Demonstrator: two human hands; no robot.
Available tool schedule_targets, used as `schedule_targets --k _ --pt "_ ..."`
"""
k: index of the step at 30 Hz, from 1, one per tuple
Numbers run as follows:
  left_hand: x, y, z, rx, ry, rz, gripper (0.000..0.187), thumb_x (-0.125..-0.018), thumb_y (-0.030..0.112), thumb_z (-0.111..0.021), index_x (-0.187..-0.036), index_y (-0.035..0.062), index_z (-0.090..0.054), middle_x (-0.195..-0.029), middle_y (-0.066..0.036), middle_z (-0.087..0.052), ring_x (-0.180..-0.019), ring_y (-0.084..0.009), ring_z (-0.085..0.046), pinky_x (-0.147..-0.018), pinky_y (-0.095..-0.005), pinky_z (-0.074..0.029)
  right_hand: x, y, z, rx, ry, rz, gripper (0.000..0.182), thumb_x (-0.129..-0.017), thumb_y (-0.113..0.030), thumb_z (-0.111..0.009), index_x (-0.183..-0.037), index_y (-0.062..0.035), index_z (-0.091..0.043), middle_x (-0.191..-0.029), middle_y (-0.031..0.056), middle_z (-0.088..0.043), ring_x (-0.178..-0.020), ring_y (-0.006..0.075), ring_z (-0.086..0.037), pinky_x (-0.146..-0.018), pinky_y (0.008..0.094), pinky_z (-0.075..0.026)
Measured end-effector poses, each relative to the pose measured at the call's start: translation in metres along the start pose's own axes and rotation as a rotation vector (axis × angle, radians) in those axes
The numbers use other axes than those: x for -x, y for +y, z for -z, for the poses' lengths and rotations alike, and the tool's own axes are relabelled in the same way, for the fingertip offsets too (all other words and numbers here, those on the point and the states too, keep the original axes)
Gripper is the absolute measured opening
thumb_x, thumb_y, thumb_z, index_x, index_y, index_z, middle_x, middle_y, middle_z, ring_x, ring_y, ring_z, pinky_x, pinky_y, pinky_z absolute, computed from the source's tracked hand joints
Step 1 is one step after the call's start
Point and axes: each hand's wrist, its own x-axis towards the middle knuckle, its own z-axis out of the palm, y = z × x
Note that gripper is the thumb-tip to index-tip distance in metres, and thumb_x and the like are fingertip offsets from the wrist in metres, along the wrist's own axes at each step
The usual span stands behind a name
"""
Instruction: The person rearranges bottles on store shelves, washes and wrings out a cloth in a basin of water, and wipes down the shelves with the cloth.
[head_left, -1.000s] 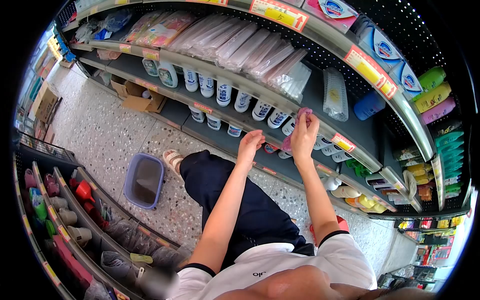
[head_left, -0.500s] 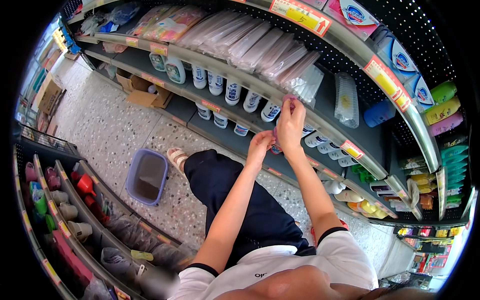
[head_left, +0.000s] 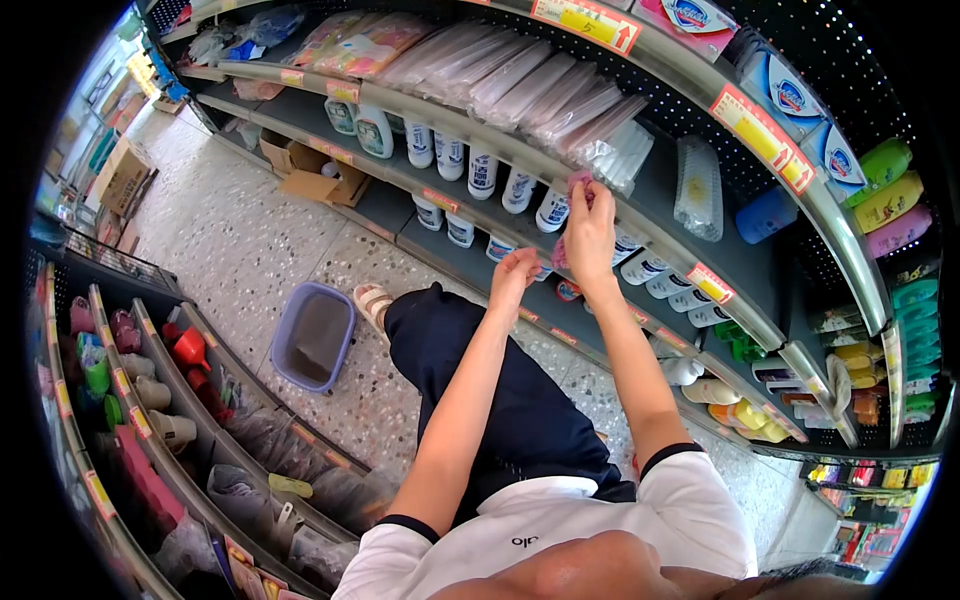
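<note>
My right hand (head_left: 590, 235) is closed on a crumpled pink cloth (head_left: 560, 253), which also shows above the fingertips. It holds the cloth against the front edge of the middle shelf (head_left: 646, 232), below the stacked clear plastic packets (head_left: 520, 85). To its left, my left hand (head_left: 514, 278) is closed with thumb and fingers pinched together, a small gap from the cloth. Whatever may be between those fingertips is too small to make out. White bottles with blue lettering (head_left: 483, 173) stand on the shelf behind my hands.
A purple basin (head_left: 313, 336) of dark water sits on the speckled floor near my sandalled foot (head_left: 372, 303). An open cardboard box (head_left: 318, 173) rests on the lower shelf. Behind me at left is another shelf with cups (head_left: 172, 431). Boxed soap (head_left: 790, 95) fills the upper right shelf.
My left hand has drawn slightly away from the pink cloth, to the left. My right hand stays at the shelf edge with the cloth. The view has shifted a little.
</note>
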Motion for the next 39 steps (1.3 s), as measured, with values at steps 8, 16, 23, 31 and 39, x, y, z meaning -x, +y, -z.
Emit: schedule_targets --k 8,16,23,31,39 --pt "0.005 0.002 0.005 -0.025 0.030 -0.001 0.027 -0.092 0.022 -0.058 -0.117 0.0095 -0.061 -0.105 -0.005 -0.066 -0.098 -0.0143 -0.062 -0.087 -0.0282 -0.045 0.025 0.029 0.035 0.039 0.020 -0.020 0.045 -0.074 0.010 -0.057 -0.119 0.0054 -0.057 -0.116 0.0201 -0.050 -0.105 0.0381 -0.052 -0.087 0.0430 -0.048" --pt "-0.012 -0.018 0.017 0.055 0.333 -0.077 0.028 -0.093 0.010 -0.053 -0.121 0.0094 -0.055 -0.106 -0.002 -0.061 -0.096 -0.0143 -0.059 -0.084 -0.0319 -0.044 0.047 0.051 0.058 0.103 0.036 -0.087 0.037 -0.080 0.009 -0.057 -0.117 0.0063 -0.058 -0.115 0.0212 -0.050 -0.102 0.0380 -0.054 -0.086 0.0429 -0.047" --pt "-0.007 -0.010 0.010 0.149 0.312 0.003 0.029 -0.093 0.009 -0.053 -0.122 0.0091 -0.054 -0.108 -0.003 -0.060 -0.096 -0.0142 -0.059 -0.085 -0.0310 -0.045 0.044 0.048 0.042 0.117 0.100 -0.075 0.035 -0.081 0.008 -0.058 -0.116 0.0067 -0.059 -0.113 0.0219 -0.051 -0.100 0.0374 -0.055 -0.084 0.0423 -0.048" --pt "-0.009 -0.007 0.007 0.189 0.357 0.001 0.030 -0.092 0.007 -0.052 -0.122 0.0091 -0.053 -0.107 -0.002 -0.059 -0.095 -0.0132 -0.057 -0.086 -0.0308 -0.044 0.069 0.032 0.004 -0.039 -0.061 0.051 0.036 -0.080 0.010 -0.059 -0.116 0.0067 -0.060 -0.113 0.0222 -0.054 -0.096 0.0358 -0.057 -0.082 0.0394 -0.049" --pt "0.006 0.007 0.014 0.299 0.387 -0.011 0.033 -0.090 0.004 -0.052 -0.123 0.0064 -0.052 -0.111 -0.005 -0.057 -0.096 -0.0145 -0.058 -0.087 -0.0303 -0.044 0.162 0.050 -0.090 -0.113 -0.386 -0.121 0.041 -0.085 0.002 -0.056 -0.125 0.0044 -0.054 -0.121 0.0216 -0.048 -0.110 0.0383 -0.053 -0.091 0.0418 -0.048"
